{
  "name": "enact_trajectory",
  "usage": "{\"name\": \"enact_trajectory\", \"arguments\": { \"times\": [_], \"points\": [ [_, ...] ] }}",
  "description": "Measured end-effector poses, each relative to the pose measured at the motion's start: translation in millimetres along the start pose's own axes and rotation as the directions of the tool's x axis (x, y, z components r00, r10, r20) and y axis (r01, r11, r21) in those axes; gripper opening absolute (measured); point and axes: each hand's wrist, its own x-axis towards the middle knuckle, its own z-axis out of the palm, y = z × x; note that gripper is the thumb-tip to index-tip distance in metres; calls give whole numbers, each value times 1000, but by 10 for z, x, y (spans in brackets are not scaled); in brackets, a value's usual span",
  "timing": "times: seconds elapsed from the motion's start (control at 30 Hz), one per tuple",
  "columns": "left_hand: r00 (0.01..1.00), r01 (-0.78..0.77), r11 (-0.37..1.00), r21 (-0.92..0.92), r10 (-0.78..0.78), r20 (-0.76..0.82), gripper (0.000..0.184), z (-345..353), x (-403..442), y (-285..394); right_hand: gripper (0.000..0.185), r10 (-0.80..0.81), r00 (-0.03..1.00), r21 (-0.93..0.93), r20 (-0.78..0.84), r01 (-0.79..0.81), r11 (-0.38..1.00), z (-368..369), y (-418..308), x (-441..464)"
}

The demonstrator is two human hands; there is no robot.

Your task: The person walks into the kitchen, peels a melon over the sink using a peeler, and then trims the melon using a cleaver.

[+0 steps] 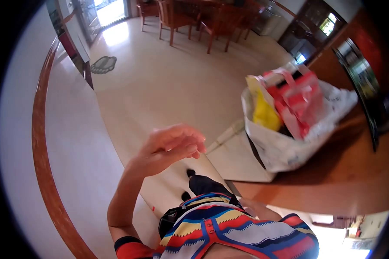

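My left hand is raised in front of my body, with its fingers loosely bent, the thumb apart and nothing in it. My right hand is low beside my waist, partly hidden and blurred, so its fingers cannot be made out. To the right, a large white plastic bag sits on a brown wooden surface. Out of its top show a red and pink bag and something yellow. Neither hand touches the white bag.
A pale panel with a bamboo-like strip stands left of the bag. A wooden dining table and chairs stand at the back. A grey foot-shaped mat lies on the tiled floor. A white wall with a brown rail runs along the left.
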Motion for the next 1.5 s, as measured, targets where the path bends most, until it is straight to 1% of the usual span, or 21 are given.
{"name": "enact_trajectory", "arguments": {
  "times": [0.13, 0.27, 0.33, 0.37, 0.4, 0.43, 0.53, 0.6, 0.67, 0.73, 0.8, 0.87, 0.9, 0.97, 1.0, 1.1, 1.2, 1.27, 1.33, 1.43, 1.5],
  "points": [
    [958, 265, 960, 92, -251, -140, 18, -1398, 365, -731, 24, -48, 997, 84, -63, 53, 995, -710, -706, 596],
    [687, 641, 765, 58, -538, -489, 29, -2736, 278, -1439, 24, -254, 955, 20, -154, 260, 965, -1751, -1502, 1479],
    [579, 714, 699, 43, -554, -597, 33, -3405, 8, -1659, 25, -308, 922, -71, -234, 300, 951, -2489, -2031, 2202],
    [518, 740, 672, 16, -556, -650, 32, -3651, -129, -1647, 36, -311, 932, -188, -187, 277, 942, -3023, -2390, 2322],
    [451, 764, 645, -16, -552, -701, 30, -3896, -228, -1635, 32, -327, 900, -79, -288, 318, 945, -3498, -2708, 2399],
    [441, 764, 645, -27, -552, -707, 30, -4080, -312, -1618, 30, -347, 906, -80, -243, 338, 938, -4047, -3091, 2403],
    [273, 755, 624, -199, -576, -771, 30, -4697, -510, -1561, 29, -332, 814, -39, -477, 358, 933, -5015, -3746, 3061],
    [205, 805, 529, -270, -675, -709, 29, -5169, -661, -1734, 28, -355, 753, -35, -554, 405, 914, -5578, -4013, 3474],
    [348, 785, 580, -219, -704, -619, 28, -5842, -721, -1866, 27, -392, 783, -10, -484, 443, 897, -5808, -4415, 3460],
    [289, 767, 610, -200, -605, -742, 27, -6372, -236, -1503, 24, -279, 761, 77, -586, 395, 915, -6397, -5052, 3406],
    [328, 741, 662, -112, -502, -800, 27, -6902, 51, -1411, 23, -326, 781, 10, -533, 391, 920, -6291, -4980, 3926],
    [329, 751, 652, -100, -501, -800, 29, -7478, 402, -1263, 27, -358, 920, -4, -159, 362, 932, -6434, -5262, 3850],
    [316, 749, 653, -113, -502, -805, 29, -7742, 571, -1186, 24, -336, 931, 37, -140, 344, 938, -6440, -5359, 3834],
    [435, 779, 627, -21, -564, -701, 29, -8298, 886, -1082, 23, -285, 952, 90, -107, 295, 951, -6486, -5508, 3797],
    [423, 782, 623, -36, -571, -703, 29, -8526, 1028, -1072, 23, -250, 963, 82, -98, 258, 963, -6580, -5522, 3816],
    [455, 756, 653, 45, -475, -753, 29, -9269, 1359, -1158, 25, -159, 986, 27, -59, 161, 987, -7044, -5659, 4011],
    [393, 761, 643, -88, -564, -726, 30, -9923, 1484, -1221, 28, -119, 992, -54, -43, 116, 992, -7820, -5944, 4453],
    [266, 826, 539, -164, -630, -730, 30, -10413, 1557, -1202, 29, -102, 993, -138, -55, 94, 986, -8503, -6291, 4881],
    [269, 861, 501, -82, -588, -763, 29, -10942, 1688, -1177, 31, -101, 986, -240, -131, 67, 968, -9302, -6775, 5538],
    [286, 761, 638, -117, -491, -823, 25, -11554, 1930, -993, 33, -191, 929, -264, -317, 107, 959, -10535, -7991, 6277],
    [262, 721, 671, -172, -494, -829, 26, -11909, 2029, -895, 31, -375, 842, -304, -386, 268, 914, -11224, -8975, 6512]
  ]
}}
